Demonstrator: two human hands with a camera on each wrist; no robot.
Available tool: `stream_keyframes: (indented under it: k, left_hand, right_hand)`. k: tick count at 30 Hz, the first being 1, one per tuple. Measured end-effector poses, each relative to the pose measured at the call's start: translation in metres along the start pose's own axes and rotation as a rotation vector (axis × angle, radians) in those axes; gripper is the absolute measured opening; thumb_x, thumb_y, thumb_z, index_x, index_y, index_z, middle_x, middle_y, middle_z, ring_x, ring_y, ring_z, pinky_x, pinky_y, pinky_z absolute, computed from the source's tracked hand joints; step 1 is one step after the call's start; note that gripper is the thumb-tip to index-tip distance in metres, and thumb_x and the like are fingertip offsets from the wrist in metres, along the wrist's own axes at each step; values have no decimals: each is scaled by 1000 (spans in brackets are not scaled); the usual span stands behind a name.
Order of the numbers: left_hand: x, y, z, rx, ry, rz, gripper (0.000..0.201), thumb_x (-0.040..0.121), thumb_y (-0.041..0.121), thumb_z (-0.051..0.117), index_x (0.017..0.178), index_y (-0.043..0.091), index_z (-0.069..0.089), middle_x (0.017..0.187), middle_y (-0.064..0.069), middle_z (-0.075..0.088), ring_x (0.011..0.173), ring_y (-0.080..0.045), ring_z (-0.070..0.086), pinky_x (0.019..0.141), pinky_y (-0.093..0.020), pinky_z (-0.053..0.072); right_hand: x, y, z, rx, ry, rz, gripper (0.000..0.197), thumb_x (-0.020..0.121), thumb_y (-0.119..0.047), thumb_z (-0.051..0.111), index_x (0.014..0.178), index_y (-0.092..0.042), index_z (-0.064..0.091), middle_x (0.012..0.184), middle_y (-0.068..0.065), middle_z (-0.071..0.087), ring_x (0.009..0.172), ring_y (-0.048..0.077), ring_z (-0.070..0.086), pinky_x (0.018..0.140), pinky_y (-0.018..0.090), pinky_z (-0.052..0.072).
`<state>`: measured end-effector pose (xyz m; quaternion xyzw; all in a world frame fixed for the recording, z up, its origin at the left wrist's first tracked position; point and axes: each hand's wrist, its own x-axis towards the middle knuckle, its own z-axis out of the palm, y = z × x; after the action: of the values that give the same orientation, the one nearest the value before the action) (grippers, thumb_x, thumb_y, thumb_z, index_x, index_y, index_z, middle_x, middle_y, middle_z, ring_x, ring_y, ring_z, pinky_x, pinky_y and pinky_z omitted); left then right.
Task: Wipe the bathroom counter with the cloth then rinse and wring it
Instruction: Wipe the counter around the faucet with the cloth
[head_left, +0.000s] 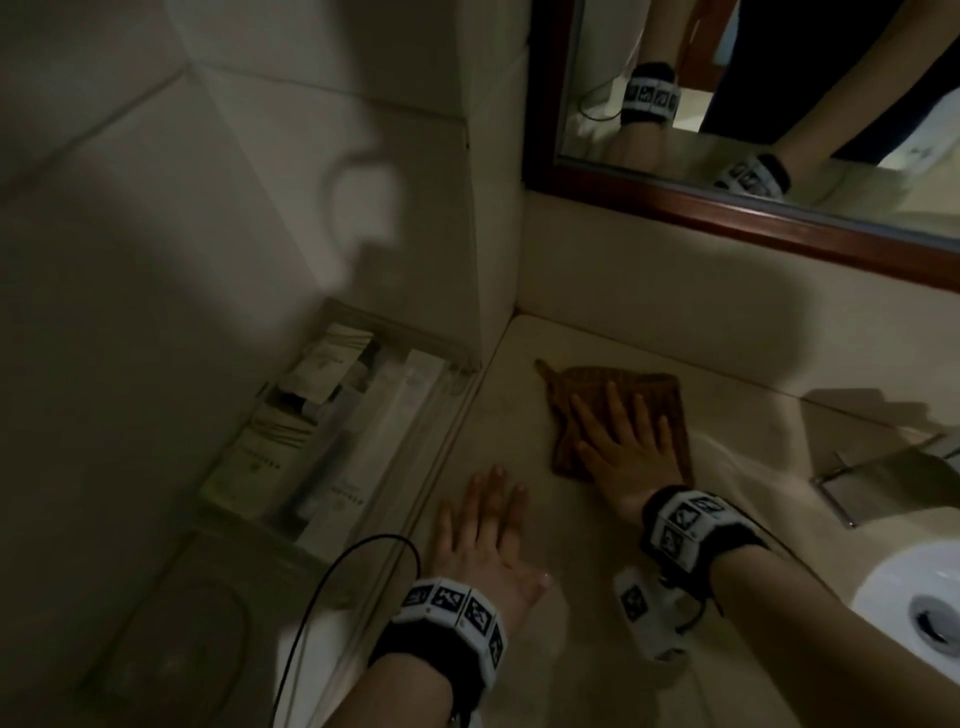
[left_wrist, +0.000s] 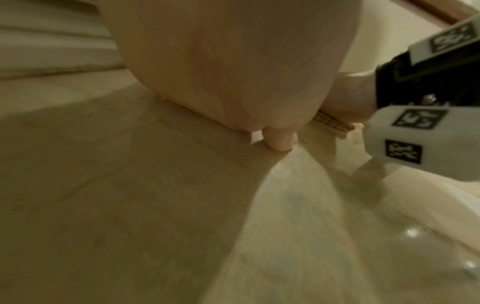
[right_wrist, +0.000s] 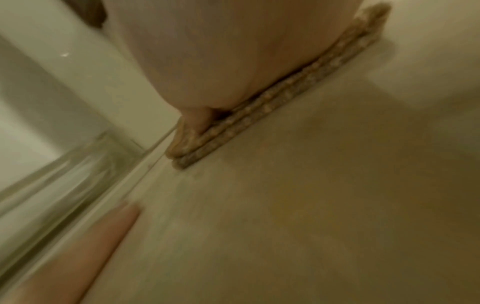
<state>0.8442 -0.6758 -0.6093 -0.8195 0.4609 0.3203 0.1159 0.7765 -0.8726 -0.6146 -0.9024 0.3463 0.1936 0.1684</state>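
A dim bathroom corner seen from above. A pale, glossy stone desk (head_left: 483, 415) meets a tiled wall at the back. Above it hangs a mirror (head_left: 727, 78) in a dark reddish wooden frame, reflecting both forearms and their wristbands. At the lower right is the rim of a white sink (head_left: 893, 577) with a metal drain. Just beyond the sink sits a shiny metal fixture (head_left: 883, 467), too blurred to identify. To the left of the desk, a clear-walled tray (head_left: 447, 395) holds slim white packets and boxes (head_left: 270, 457); they carry small printed lines, too small and blurred to read. A black cable (head_left: 332, 582) loops near the left wrist.

Both wrists wear black bands with white blocks printed in black-and-white square marker patterns.

The brown, ribbed cloth (head_left: 597, 384), folded in layers, lies flat on the desk near the back corner. The right hand (head_left: 628, 447) lies palm down on the cloth's near half, fingers straight and spread, pressing it to the surface. The left hand (head_left: 483, 530) rests flat on the bare desk just left of the cloth and nearer the person, fingers extended, holding nothing and not touching the cloth.
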Motion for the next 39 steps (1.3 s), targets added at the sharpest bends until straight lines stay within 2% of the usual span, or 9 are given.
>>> stream_keyframes:
  k: [8, 10, 13, 17, 22, 25, 31, 35, 39]
  left_hand:
    - [7, -6, 8, 12, -2, 6, 90, 86, 73, 12, 109, 29, -62, 126, 2, -64, 126, -20, -48, 103, -50, -31]
    - [6, -6, 10, -1, 84, 25, 87, 85, 68, 13, 124, 27, -54, 135, -1, -58, 135, -24, -38, 103, -50, -27]
    - [0, -1, 4, -21, 174, 16, 82, 91, 55, 28, 151, 16, -11, 151, -6, -36, 145, -30, -18, 112, -54, -11]
    - [-2, 1, -1, -1, 38, -17, 83, 93, 61, 26, 133, 21, -35, 140, 0, -50, 137, -23, -37, 112, -53, -16]
    - [1, -1, 9, -18, 93, -24, 88, 92, 62, 29, 136, 19, -35, 143, 1, -47, 139, -23, -35, 112, -51, -16]
    - [2, -1, 9, -33, 101, -14, 88, 90, 66, 28, 146, 25, -27, 147, 4, -41, 141, -22, -31, 113, -49, -16]
    - [-10, -1, 16, 52, 181, 23, 81, 94, 62, 19, 149, 17, -20, 156, -4, -28, 145, -24, -21, 116, -52, -7]
    - [-27, 20, 29, 128, 182, 55, 71, 98, 53, 13, 150, 14, -16, 158, -3, -22, 146, -19, -19, 117, -52, -5]
    - [-42, 28, 45, 190, 264, 18, 72, 98, 54, 14, 151, 14, -12, 160, -4, -16, 147, -18, -11, 118, -49, 1]
  right_hand:
    - [80, -71, -23, -8, 57, -63, 58, 98, -55, 14, 147, -45, -14, 157, -2, -25, 145, 30, -21, 115, 51, -14]
    - [58, -61, -12, -52, 56, -88, 58, 97, -56, 13, 147, -44, -16, 157, -2, -25, 145, 30, -19, 115, 50, -12]
    - [-20, -36, 17, -88, 51, -117, 59, 85, -62, -6, 138, -49, -29, 151, -6, -37, 143, 26, -26, 115, 48, -13]
    - [-61, -19, 31, -64, -29, -117, 68, 72, -63, -15, 138, -52, -29, 144, -11, -44, 139, 20, -33, 112, 44, -18]
    - [-6, -24, 21, -66, 90, -13, 57, 97, -57, 10, 144, -48, -20, 154, -6, -32, 145, 27, -22, 116, 49, -12]
    - [-63, -20, 55, -29, 86, -14, 58, 92, -60, 5, 140, -51, -25, 154, -6, -32, 144, 26, -22, 115, 47, -14]
    - [-221, -12, 130, -50, 101, -7, 55, 96, -52, 17, 150, -38, 23, 156, 3, 26, 139, 34, 24, 109, 48, 8]
    - [-169, 1, 97, -10, 172, -76, 56, 95, -55, 14, 147, -49, -7, 159, -3, -15, 147, 31, -7, 115, 49, -7]
    - [-145, 3, 93, 1, 122, -6, 57, 98, -56, 13, 146, -48, -16, 156, -5, -28, 144, 28, -23, 115, 50, -14]
